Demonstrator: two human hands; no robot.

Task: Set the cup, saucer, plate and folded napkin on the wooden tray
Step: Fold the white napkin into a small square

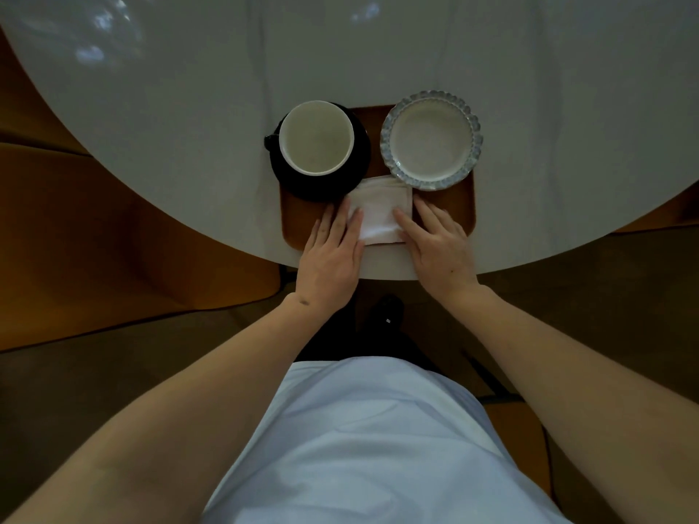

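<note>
A wooden tray lies at the near edge of the round table. On its left stands a cup, white inside with a dark handle, on a black saucer. On its right rests a white plate with a scalloped blue rim. A white folded napkin lies at the tray's front middle. My left hand rests flat on the napkin's left edge. My right hand lies flat with fingertips on its right edge. Neither hand grips anything.
The pale round table stretches away beyond the tray. Orange-brown chair seats stand at the left below the table edge. My light shirt and dark trousers fill the lower middle of the view.
</note>
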